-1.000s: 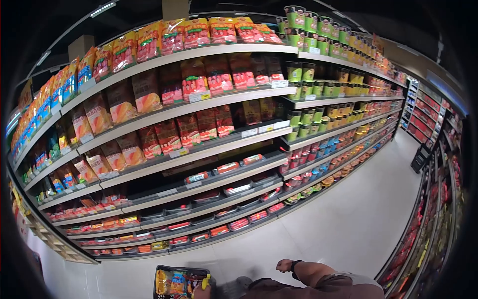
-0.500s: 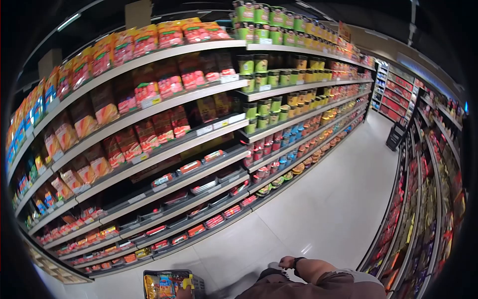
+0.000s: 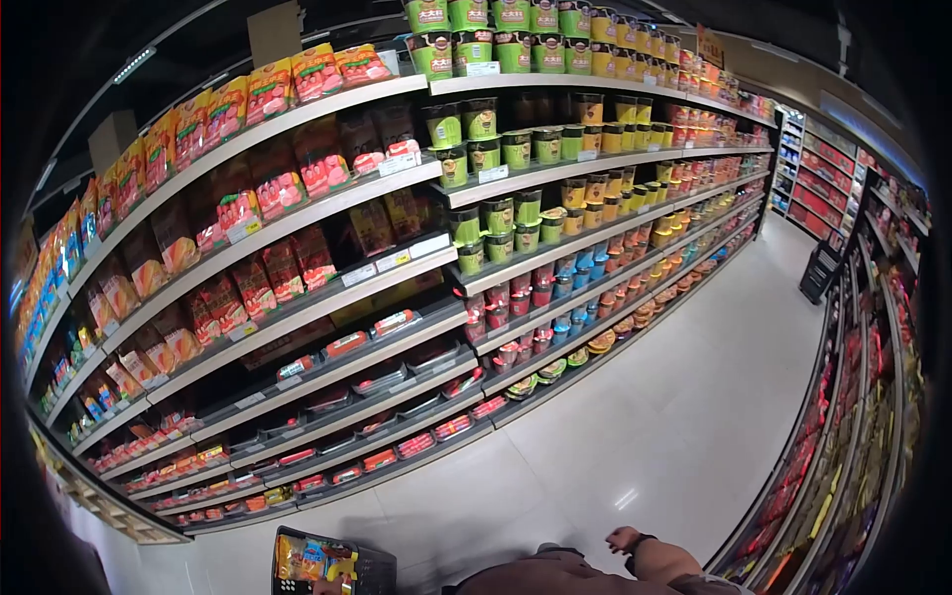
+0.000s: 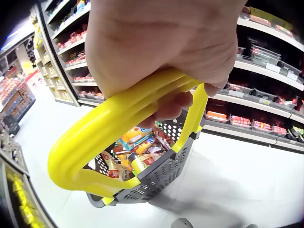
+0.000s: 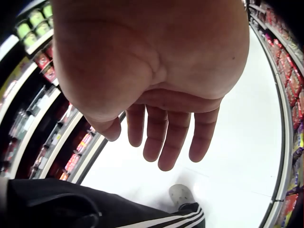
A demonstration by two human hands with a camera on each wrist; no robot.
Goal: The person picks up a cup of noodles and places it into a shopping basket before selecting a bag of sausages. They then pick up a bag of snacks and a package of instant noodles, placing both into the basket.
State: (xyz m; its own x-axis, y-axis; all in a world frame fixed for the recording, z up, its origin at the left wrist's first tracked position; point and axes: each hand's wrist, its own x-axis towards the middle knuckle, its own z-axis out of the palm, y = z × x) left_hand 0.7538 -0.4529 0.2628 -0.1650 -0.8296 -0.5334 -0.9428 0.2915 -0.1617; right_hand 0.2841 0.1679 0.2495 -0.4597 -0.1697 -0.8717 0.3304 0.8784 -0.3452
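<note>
My left hand (image 4: 166,42) grips the yellow handle (image 4: 78,154) of a dark grey shopping basket (image 4: 164,178), its fingers curled round the bar. Bright snack packets (image 4: 137,135) fill the basket, among them orange and blue ones. At the bottom of the head view the same basket (image 3: 377,570) hangs low over the floor, with the left hand mostly cut off by the frame edge. My right hand (image 5: 156,71) hangs beside the body with loose, slightly bent fingers and holds nothing. A dark band circles that wrist (image 3: 645,540).
To the left and ahead runs a long shelf (image 3: 347,268) of sausage packets and, further along, green and yellow noodle cups (image 3: 516,149). Another packed shelf (image 3: 843,397) borders the right side. Pale floor (image 3: 615,436) lies between them. A black crate-like object (image 3: 820,270) stands far down the aisle.
The view has shifted along the aisle, with the noodle cups now nearer and the sausage packets further left. The basket stays in the left hand; the right arm has swung slightly outward.
</note>
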